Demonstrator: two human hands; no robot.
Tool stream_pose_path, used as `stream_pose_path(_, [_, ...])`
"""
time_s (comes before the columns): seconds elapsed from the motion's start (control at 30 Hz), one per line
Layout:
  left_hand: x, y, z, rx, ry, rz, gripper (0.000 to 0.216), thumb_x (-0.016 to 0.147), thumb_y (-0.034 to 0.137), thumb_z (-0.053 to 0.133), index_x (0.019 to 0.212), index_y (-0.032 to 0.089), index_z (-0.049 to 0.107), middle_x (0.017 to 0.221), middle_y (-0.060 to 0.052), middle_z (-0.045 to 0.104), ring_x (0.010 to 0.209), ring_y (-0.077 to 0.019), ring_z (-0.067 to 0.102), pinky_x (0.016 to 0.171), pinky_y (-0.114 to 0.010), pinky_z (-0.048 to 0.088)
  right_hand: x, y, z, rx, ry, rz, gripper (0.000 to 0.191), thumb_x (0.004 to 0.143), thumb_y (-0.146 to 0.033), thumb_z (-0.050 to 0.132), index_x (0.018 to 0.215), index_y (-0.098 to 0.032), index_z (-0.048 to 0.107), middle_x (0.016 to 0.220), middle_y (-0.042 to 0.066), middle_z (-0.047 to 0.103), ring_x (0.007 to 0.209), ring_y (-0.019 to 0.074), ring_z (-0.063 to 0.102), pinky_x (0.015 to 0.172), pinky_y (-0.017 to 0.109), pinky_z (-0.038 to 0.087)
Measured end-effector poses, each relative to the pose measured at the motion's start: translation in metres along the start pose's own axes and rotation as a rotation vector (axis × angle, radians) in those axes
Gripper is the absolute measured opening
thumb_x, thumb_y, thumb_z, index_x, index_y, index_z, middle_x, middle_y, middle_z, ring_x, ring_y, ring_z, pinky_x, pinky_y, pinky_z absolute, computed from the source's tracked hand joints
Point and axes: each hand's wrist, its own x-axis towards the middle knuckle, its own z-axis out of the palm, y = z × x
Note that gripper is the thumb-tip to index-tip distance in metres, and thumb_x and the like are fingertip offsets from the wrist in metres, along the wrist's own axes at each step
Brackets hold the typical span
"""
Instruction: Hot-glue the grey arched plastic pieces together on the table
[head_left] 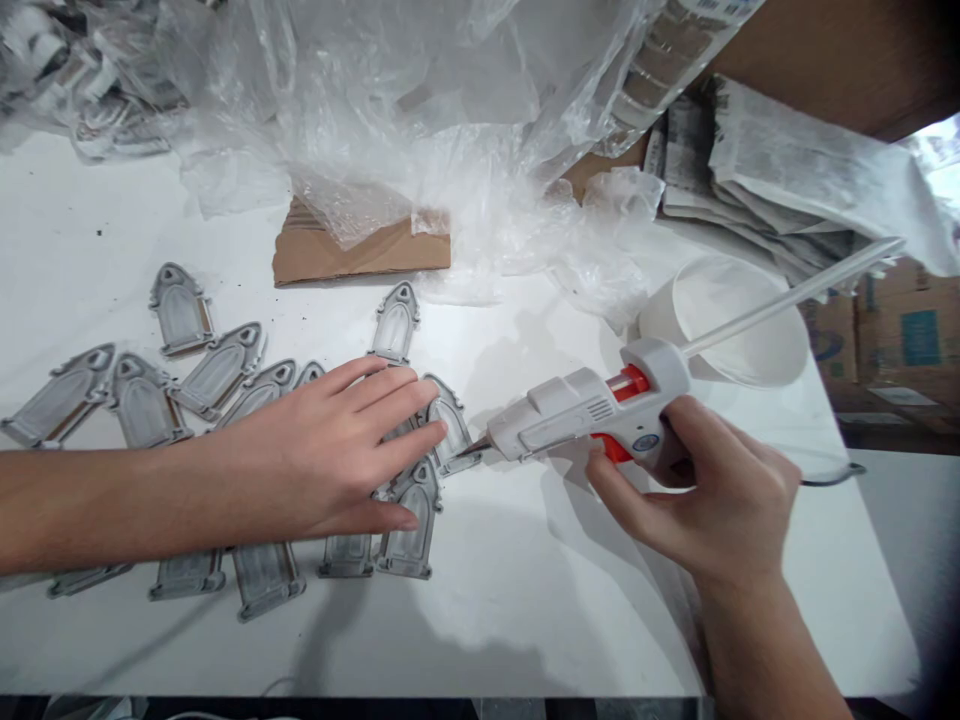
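Observation:
My right hand (712, 490) grips a white hot glue gun (570, 405) with a red trigger. A long clear glue stick (795, 295) sticks out of its back end. The metal nozzle touches or hovers just over the lower edge of a grey arched, window-shaped piece (450, 425); which of the two I cannot tell. My left hand (367, 440) lies flat with fingers spread over several such pieces, its fingertips at that same piece. Another arched piece (396, 322) stands out above the fingers, and one more (409, 525) below the thumb. My forearm covers parts of others.
More arched pieces (146, 400) lie on the white table (525, 620) at left. Crumpled clear plastic (450, 150) and a cardboard strip (360, 250) lie behind. A white round container (727, 320) stands behind the glue gun, near folded newspapers (795, 150).

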Motion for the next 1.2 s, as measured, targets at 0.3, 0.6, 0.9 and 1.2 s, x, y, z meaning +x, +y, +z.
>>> stream_pose_path(0.3, [-0.0008, -0.0003, 0.0004, 0.005, 0.004, -0.002, 0.056, 0.093, 0.053, 0.061, 0.127, 0.008, 0.058, 0.132, -0.022, 0.057, 0.121, -0.0356, 0.054, 0.103, -0.052, 0.046, 0.0020, -0.0013, -0.0009, -0.014, -0.019, -0.004, 0.035, 0.072, -0.028, 0.064, 0.072, -0.024, 0.029, 0.054, -0.008, 0.032, 0.044, 0.0079, 0.029, 0.043, 0.025, 0.026])
stream_pose_path(0.6, [-0.0007, -0.0001, 0.0002, 0.009, -0.003, -0.002, 0.057, 0.092, 0.053, 0.063, 0.127, 0.008, 0.058, 0.131, -0.022, 0.057, 0.121, -0.0358, 0.054, 0.103, -0.052, 0.046, 0.0013, -0.0003, 0.0003, -0.012, -0.014, -0.008, 0.036, 0.071, -0.027, 0.065, 0.071, -0.024, 0.029, 0.054, -0.008, 0.032, 0.044, 0.0077, 0.029, 0.043, 0.025, 0.025])
stream_pose_path(0.9, [-0.0009, -0.0006, 0.0011, 0.016, 0.000, 0.000, 0.055, 0.093, 0.052, 0.062, 0.127, 0.009, 0.057, 0.132, -0.021, 0.057, 0.121, -0.0354, 0.053, 0.103, -0.053, 0.046, 0.0016, -0.0001, 0.0003, -0.051, -0.009, 0.000, 0.038, 0.071, -0.029, 0.066, 0.072, -0.024, 0.028, 0.055, -0.007, 0.032, 0.046, 0.0078, 0.029, 0.044, 0.024, 0.025])
stream_pose_path(1.2, [-0.0013, -0.0001, 0.0012, 0.015, 0.004, 0.003, 0.056, 0.093, 0.051, 0.062, 0.127, 0.008, 0.057, 0.131, -0.022, 0.057, 0.122, -0.0364, 0.053, 0.104, -0.053, 0.046, 0.0036, 0.0023, -0.0027, -0.063, 0.027, -0.018, 0.036, 0.072, -0.035, 0.069, 0.074, -0.023, 0.035, 0.054, -0.007, 0.032, 0.045, 0.0074, 0.029, 0.044, 0.024, 0.025])
